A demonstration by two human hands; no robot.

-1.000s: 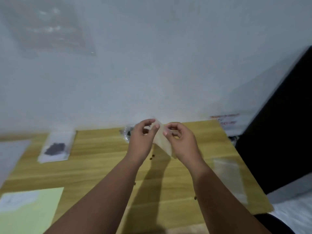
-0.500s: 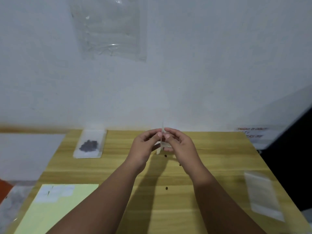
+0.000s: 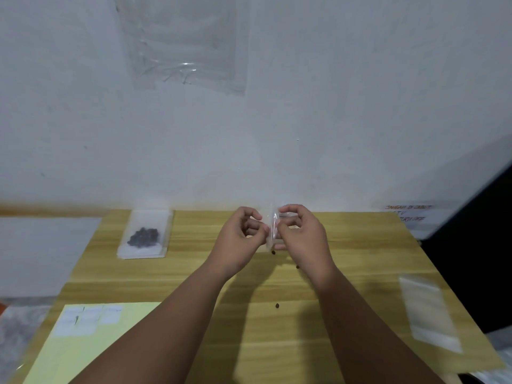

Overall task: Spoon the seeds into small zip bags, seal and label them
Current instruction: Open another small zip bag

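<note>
Above the far middle of the wooden table (image 3: 346,273) I hold a small clear zip bag (image 3: 273,225) upright and edge-on. My left hand (image 3: 239,242) pinches its left side and my right hand (image 3: 300,239) pinches its right side and top. A few dark loose seeds (image 3: 277,305) lie on the table under and in front of my hands. A filled zip bag with dark seeds (image 3: 144,236) lies flat at the far left. A yellow label sheet with white stickers (image 3: 83,345) lies at the near left.
A pile of empty clear zip bags (image 3: 428,311) lies at the table's right edge. A clear plastic sheet (image 3: 185,42) is stuck on the white wall behind. A dark object (image 3: 484,245) stands to the right of the table.
The camera view has tilted and shifted right. My hands have turned the small bag from a slanted, flat-on pose to upright and edge-on, staying over the far middle of the table.
</note>
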